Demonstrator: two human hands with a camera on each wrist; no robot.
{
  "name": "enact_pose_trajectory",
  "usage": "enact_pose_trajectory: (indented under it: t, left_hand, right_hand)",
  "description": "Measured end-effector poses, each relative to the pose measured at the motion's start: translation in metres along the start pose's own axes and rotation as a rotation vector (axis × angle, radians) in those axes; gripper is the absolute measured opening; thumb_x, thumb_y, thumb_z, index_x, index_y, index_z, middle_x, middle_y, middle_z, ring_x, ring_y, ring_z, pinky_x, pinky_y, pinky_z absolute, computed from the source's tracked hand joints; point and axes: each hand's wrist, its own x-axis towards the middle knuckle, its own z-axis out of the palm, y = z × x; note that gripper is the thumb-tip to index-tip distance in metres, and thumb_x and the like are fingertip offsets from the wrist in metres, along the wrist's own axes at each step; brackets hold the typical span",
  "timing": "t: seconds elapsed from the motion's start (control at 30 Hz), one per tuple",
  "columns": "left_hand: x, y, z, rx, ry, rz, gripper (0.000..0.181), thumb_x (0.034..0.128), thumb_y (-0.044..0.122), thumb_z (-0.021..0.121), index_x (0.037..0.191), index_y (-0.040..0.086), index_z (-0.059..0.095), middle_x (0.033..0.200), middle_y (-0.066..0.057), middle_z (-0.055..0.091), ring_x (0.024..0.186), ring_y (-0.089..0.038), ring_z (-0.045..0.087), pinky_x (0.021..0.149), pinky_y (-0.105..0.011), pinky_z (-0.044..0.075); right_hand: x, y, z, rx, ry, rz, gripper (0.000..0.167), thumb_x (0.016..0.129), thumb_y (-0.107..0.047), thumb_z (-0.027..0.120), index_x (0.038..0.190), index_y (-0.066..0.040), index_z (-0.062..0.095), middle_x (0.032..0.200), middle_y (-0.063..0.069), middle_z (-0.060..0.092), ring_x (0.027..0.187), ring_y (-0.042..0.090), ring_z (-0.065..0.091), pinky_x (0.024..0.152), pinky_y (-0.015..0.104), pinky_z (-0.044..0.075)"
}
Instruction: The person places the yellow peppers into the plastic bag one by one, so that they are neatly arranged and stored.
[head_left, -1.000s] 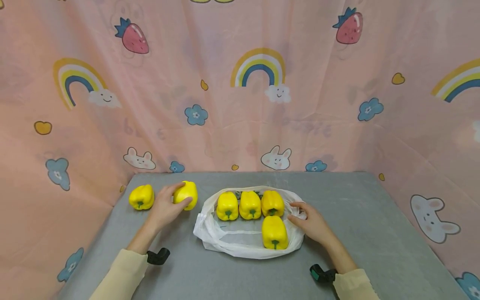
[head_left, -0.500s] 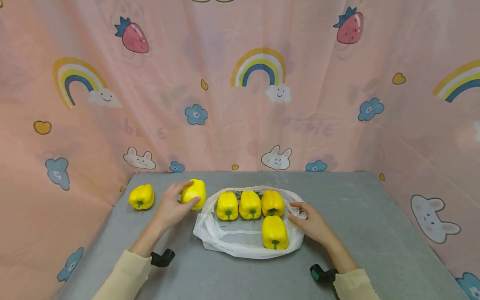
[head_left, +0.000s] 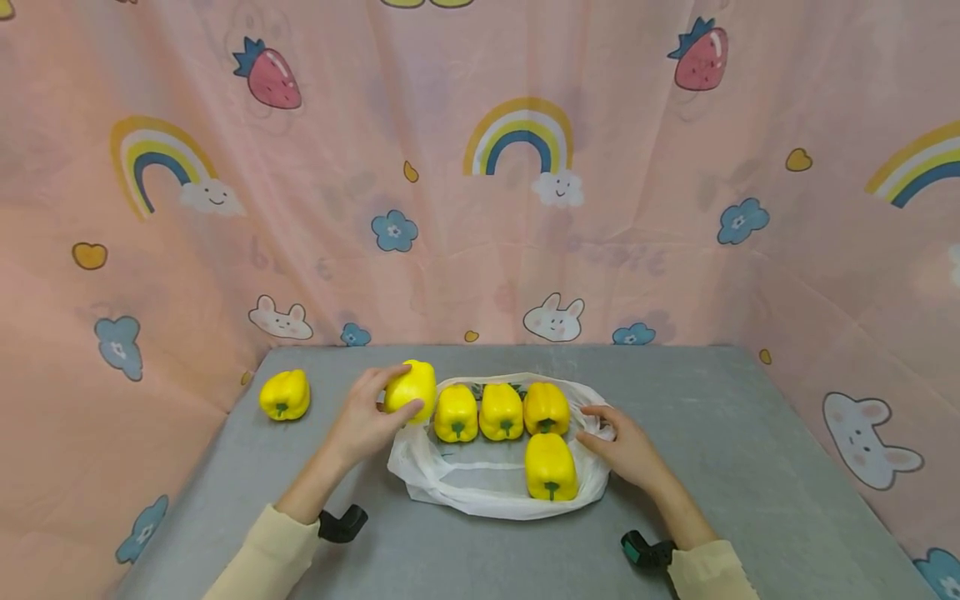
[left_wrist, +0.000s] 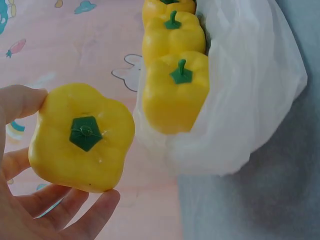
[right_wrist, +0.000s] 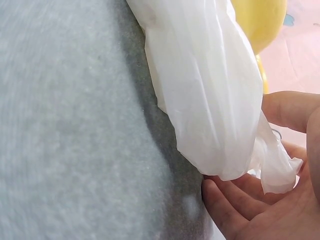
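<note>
A yellow bell pepper [left_wrist: 82,137] is gripped between the thumb and fingers of my left hand [head_left: 372,417], its green stem end toward the left wrist camera. In the head view it is above the left rim of a white plastic bag [head_left: 427,477]. The bag lies spread with its mouth facing up. Several yellow bell peppers [head_left: 551,468] sit inside, most in a row along the back and one at the front right. My right hand [right_wrist: 270,200] holds the bag's right edge, thumb on the inner side and fingers on the outer side.
Another yellow bell pepper [head_left: 285,395] rests at the back left of the grey table [head_left: 750,467]. Behind the table hangs a pink patterned curtain [head_left: 480,250]. Black wrist devices [head_left: 343,524] are strapped to both arms.
My left hand has moved right with the bell pepper, from beside the bag to its left rim. My right hand and the bag have stayed still.
</note>
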Motion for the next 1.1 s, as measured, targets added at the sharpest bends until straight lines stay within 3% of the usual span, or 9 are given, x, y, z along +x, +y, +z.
enact_pose_trajectory:
  t: [0.5,0.8,1.1]
  left_hand:
    - [-0.003,0.018,0.024,-0.064,-0.047,0.057,0.051,0.0896,0.027,0.08,0.137,0.014,0.063,0.125,-0.009,0.06,0.106,-0.023,0.057,0.081,-0.033,0.056]
    - [-0.008,0.026,0.038,-0.094,-0.07,0.06,0.05,0.0893,0.027,0.08,0.136,0.015,0.064,0.125,-0.008,0.059,0.107,-0.022,0.059,0.079,-0.026,0.057]
    - [-0.013,0.028,0.051,-0.085,-0.106,0.065,0.05,0.0895,0.031,0.079,0.135,0.018,0.064,0.125,-0.005,0.06,0.106,-0.019,0.057,0.081,-0.032,0.055]
  right_hand:
    - [0.0,0.0,-0.001,-0.006,0.008,-0.008,0.052,0.098,-0.032,0.069,0.14,-0.004,0.056,0.138,0.024,0.056,0.123,0.041,0.052,0.105,0.065,0.039]
    - [0.0,0.0,-0.002,0.002,0.014,-0.03,0.051,0.098,-0.03,0.069,0.14,-0.003,0.057,0.136,0.025,0.056,0.122,0.041,0.052,0.104,0.064,0.04]
    - [0.0,0.0,-0.002,-0.011,0.011,-0.025,0.051,0.098,-0.031,0.069,0.14,-0.004,0.057,0.135,0.024,0.057,0.121,0.04,0.052,0.104,0.064,0.04]
